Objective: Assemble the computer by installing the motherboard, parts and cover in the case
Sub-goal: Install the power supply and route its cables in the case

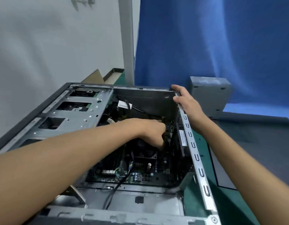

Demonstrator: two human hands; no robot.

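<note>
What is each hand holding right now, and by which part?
The right hand grips the case by the far end of its right rail. The left hand is curled inside, over the motherboard; what it holds cannot be told.

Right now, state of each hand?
Left hand: curled, down inside the case over the motherboard; cannot tell if it holds anything.
Right hand: grips the case rim.
</note>
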